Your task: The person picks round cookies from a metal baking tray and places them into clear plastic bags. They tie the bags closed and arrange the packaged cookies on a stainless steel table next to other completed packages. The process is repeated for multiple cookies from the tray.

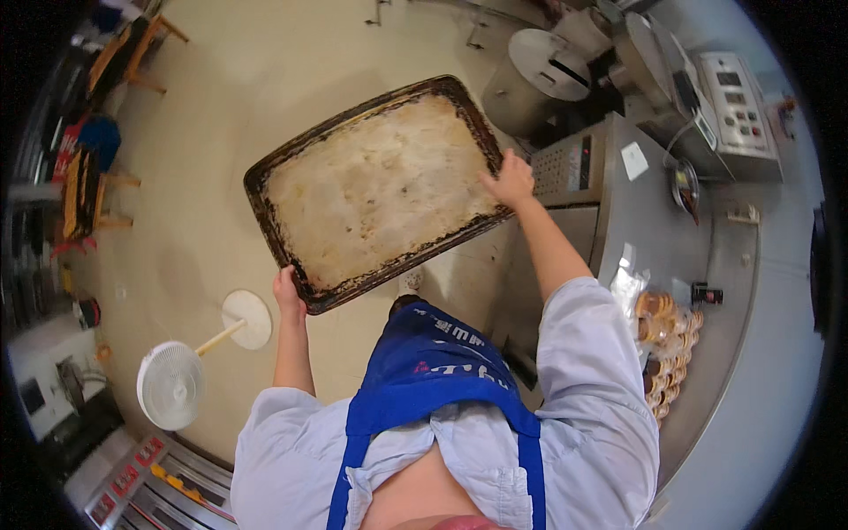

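Note:
A large rectangular baking tray [371, 190] is held out in front of me, tilted so that its right end sits higher in view. Dark, burnt-looking residue lines its rim, and the pale inner surface is stained. My left hand [289, 291] grips the near left corner, with the fingers partly hidden by the rim. At the right end, my right hand [511, 181] is closed over the edge, thumb on the inner side. No food lies on the tray.
To the right runs a steel counter [649, 208] with packed round baked goods [667, 340] on it. A lidded steel pot [539, 79] stands beyond. On the left are a white standing fan [170, 386] and wooden stools [110, 199]. A control panel [738, 102] sits far right.

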Motion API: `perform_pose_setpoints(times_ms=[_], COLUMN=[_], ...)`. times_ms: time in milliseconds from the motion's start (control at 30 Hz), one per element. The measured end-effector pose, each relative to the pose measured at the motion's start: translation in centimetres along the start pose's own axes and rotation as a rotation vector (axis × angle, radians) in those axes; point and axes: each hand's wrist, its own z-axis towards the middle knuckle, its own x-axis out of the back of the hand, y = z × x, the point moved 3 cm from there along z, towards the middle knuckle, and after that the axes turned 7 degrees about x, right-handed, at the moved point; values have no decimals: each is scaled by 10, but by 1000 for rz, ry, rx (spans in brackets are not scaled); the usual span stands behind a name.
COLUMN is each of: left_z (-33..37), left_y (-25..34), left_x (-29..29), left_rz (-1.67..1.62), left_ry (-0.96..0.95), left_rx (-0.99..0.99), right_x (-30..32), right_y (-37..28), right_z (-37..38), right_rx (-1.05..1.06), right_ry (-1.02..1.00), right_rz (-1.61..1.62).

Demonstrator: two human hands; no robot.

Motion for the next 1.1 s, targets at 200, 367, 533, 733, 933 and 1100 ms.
perform_pose_setpoints(times_ms=[200,367,533,733,933,1100], left_z=[-39,-112,-372,-567,-602,-633], left_y=[21,4,-72,-218,-364,-426], left_x=[-76,-223,-337,-324,-374,-460], left_rz=[1158,1035,1081,699,1464,1235], left_ry=[148,-725,-1558,-2420,-2068,-1787], left_rx=[-612,-683,-609,-1524,-1745,-1737], right_x=[5,-37,-24,46,67,50], right_y=[-24,88,150,191,309,401], right_z=[-134,-318,-438,-507,-657,-722], right_rx=[391,-139,-936,-566,-615,-1038], right_ry=[-9,-271,160,915,918,885], right_rz=[187,387,1508,2653,2026,1541])
